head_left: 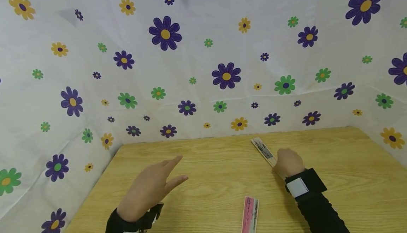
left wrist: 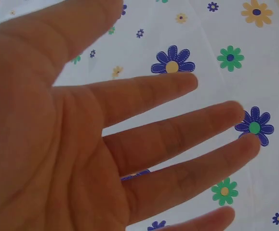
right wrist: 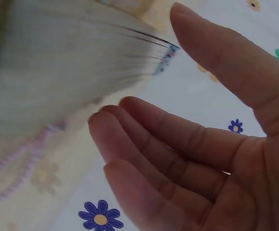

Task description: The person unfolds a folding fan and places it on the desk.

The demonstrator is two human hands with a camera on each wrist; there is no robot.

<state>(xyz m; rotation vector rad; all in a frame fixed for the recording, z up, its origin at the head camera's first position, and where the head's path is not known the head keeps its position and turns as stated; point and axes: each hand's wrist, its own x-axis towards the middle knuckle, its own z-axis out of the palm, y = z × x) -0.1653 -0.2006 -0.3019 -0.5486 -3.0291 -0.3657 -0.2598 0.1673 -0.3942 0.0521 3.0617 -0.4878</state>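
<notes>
At the far right of the table, my right hand [head_left: 288, 163] is at the near end of a narrow pale strip with a dark picture [head_left: 264, 151] and hides that end. In the right wrist view its thumb and bent fingers [right wrist: 144, 127] stand apart. A blurred pale object with fine lines [right wrist: 72, 67] reaches in between them. I cannot tell whether the hand touches it. Over the left part of the table, my left hand [head_left: 149, 187] has its thumb and fingers spread. Its palm [left wrist: 81, 163] shows bare in the left wrist view, with nothing held.
Near the front edge lies a second narrow strip, pink and pale green with black marks [head_left: 249, 214]. A lilac cord [right wrist: 21, 159] shows below the pale object in the right wrist view. White cloth with flowers [head_left: 197, 56] surrounds the wooden table [head_left: 206, 169].
</notes>
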